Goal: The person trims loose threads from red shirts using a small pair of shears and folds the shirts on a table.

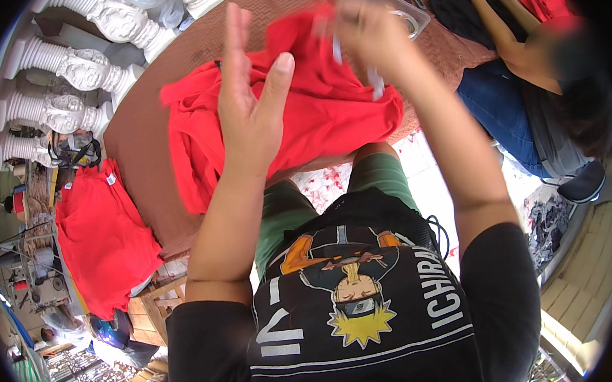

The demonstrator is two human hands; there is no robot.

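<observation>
- The left hand (252,113) is raised, thumb apart from fingers, holding nothing.
- The right hand (373,34) is bent and blurred; I cannot tell its grip.
- The red cloth (337,128) lies at twelve o'clock, on the brown table (142,131).
- White pillars (88,68) lie at ten o'clock; another person (538,54) sits at two.

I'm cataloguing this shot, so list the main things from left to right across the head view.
Leftmost red garment, left hand, right hand, seated co-worker's blue jeans.
</observation>
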